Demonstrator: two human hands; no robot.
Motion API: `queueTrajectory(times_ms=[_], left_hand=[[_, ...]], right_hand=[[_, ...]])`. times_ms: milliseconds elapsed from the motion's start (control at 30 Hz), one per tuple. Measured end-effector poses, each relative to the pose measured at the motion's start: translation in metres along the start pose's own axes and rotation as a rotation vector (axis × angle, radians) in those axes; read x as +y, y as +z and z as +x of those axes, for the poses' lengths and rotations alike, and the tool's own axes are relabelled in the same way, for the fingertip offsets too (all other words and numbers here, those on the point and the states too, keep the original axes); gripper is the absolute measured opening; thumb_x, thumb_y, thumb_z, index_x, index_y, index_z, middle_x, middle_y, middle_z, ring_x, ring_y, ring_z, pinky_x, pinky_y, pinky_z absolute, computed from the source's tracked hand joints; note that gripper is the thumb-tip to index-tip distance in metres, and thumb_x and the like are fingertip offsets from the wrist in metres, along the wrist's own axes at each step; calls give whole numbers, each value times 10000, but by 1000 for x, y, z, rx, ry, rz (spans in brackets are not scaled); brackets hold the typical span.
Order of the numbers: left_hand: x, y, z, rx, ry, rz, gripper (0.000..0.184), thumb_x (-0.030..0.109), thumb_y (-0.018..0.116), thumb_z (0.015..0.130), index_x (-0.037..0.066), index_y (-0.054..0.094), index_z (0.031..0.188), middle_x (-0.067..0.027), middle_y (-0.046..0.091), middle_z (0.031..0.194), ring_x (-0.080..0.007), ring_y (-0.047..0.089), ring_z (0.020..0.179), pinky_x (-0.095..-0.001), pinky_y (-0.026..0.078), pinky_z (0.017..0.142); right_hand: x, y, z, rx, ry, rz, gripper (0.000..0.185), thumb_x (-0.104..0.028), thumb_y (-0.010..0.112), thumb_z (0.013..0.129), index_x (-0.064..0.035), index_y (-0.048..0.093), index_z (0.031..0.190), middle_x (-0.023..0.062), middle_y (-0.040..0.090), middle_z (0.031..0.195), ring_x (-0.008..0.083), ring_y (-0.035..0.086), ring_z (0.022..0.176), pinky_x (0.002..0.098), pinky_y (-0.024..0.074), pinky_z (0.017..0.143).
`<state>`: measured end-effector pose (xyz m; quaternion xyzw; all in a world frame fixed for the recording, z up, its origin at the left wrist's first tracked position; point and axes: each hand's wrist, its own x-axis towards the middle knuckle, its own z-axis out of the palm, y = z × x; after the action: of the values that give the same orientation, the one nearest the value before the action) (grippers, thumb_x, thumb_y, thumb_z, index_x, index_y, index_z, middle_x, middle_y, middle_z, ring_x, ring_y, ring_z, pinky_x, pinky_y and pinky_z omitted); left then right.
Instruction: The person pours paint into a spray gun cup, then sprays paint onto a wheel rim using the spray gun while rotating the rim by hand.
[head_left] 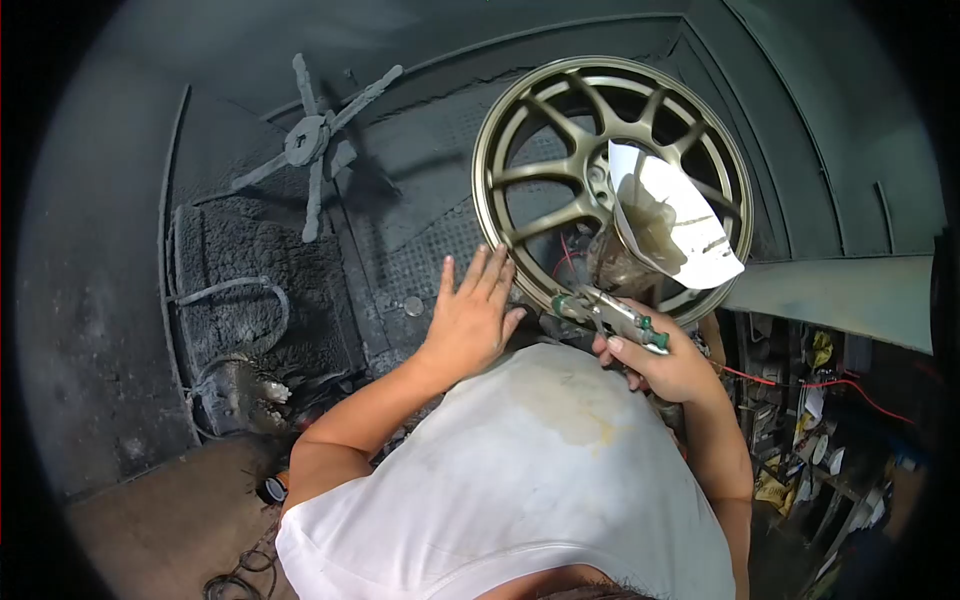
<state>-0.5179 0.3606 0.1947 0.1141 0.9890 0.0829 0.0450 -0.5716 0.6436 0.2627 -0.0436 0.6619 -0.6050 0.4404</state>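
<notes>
Okay, gripping a metal spray gun [620, 314] with green fittings in the right hand [668, 362], closed around the body just below the near edge of a bronze multi-spoke wheel [484, 175]. Holding the left hand [472, 318] open, palm down and fingers spread, with fingertips over the left lower part of the rim – can't tell for sure if actually pressing on it.

Just above the spray gun, see a murky brownish cup [622, 268], and over that a white paper sheet [690, 225], curved and streaked with brown stains, covering part of the wheel's hub and right-hand spokes. Can't make out how the paper and cup join.

Off to the left of the wheel, notice a crusty grey stand [308, 140] with arms sticking out from a round centre – then below it a rough dark mat [250, 245] with a grey hose [232, 286] curving across. Spot a small round disc [413, 306] on the floor near the left hand too.

Over on the right, find a red hose [750, 377] running out past the right arm toward cluttered shelves [835, 470]. Wearing a white shirt [540, 470] with yellowish-brown stains on the front.
</notes>
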Motion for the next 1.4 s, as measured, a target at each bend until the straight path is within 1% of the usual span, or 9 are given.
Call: queueTrajectory(times_ms=[400, 600, 767, 933, 1033, 1167, 1200, 1267, 1400], left_hand=[[-109, 3, 223, 145, -11, 156, 807, 565, 379, 1032, -36, 292, 1562, -181, 203, 1674, -392, 154, 1551, -608, 143, 1225], [-9, 25, 386, 162, -34, 31, 956, 682, 358, 991, -110, 315, 1526, -302, 141, 1652, -442, 93, 1550, -550, 102, 1245], [132, 47, 422, 41, 128, -4, 1008, 732, 357, 954, -94, 323, 1532, -329, 95, 1649, -478, 52, 1545, -548, 35, 1246], [226, 59, 300, -109, 752, 156, 1075, 763, 306, 951, -174, 335, 1479, -369, 193, 1608, -475, 179, 1522, -502, 165, 1244], [207, 23, 152, -126, 1075, 407, 857, 599, 514, 939, -136, 515, 1381, -329, 426, 1509, -460, 318, 1466, -551, 223, 1207], [179, 29, 4, -649, 1238, -189, 661, 501, 549, 980, -22, 586, 1382, -206, 487, 1516, -376, 406, 1439, -511, 238, 1210], [177, 46, -12, -672, 1222, -187, 661, 501, 549, 980, -22, 586, 1382, -206, 487, 1516, -376, 406, 1439, -511, 238, 1210], [170, 82, -40, -1432, 668, -1150, 634, 463, 507, 1024, -14, 531, 1440, -177, 478, 1534, -310, 401, 1451, -444, 233, 1224], [147, 123, -125, -1246, 268, -1418, 552, 408, 428, 1082, 42, 495, 1489, -122, 489, 1534, -252, 417, 1435, -367, 274, 1208]], right_hand=[[-38, 11, 27, 333, -308, 212, 551, -67, 627, 947, -4, 452, 1466, 73, 679, 1096, 107, 642, 883, 214, 513, 548], [-9, 11, -23, 705, -339, 331, 540, -179, 699, 920, 26, 510, 1383, 98, 684, 1096, 124, 652, 929, 211, 510, 551], [30, 37, -53, 950, -307, 415, 508, -156, 689, 943, 18, 503, 1383, 106, 682, 1087, 174, 665, 982, 273, 577, 618], [67, 49, -94, 1057, -367, 460, 499, -103, 653, 954, 7, 483, 1410, 130, 672, 1174, 230, 652, 1130, 363, 642, 753], [104, 49, -129, 1027, -391, 459, 476, -90, 633, 958, 10, 492, 1401, 128, 664, 1221, 236, 638, 1176, 375, 644, 764], [164, 56, -162, 969, -365, 415, 438, -92, 607, 967, -17, 517, 1389, 119, 663, 1233, 205, 644, 1131, 346, 638, 745], [188, 59, -167, 940, -330, 433, 451, -96, 612, 967, -29, 507, 1401, 99, 666, 1205, 183, 646, 1099, 316, 627, 699], [218, 69, -184, 829, -278, 454, 463, -97, 616, 965, -30, 501, 1409, 86, 666, 1179, 171, 648, 1088, 304, 620, 676], [241, 86, -218, 629, -262, 455, 506, -159, 642, 977, -40, 483, 1442, 42, 667, 1101, 135, 657, 1029, 249, 565, 587]])
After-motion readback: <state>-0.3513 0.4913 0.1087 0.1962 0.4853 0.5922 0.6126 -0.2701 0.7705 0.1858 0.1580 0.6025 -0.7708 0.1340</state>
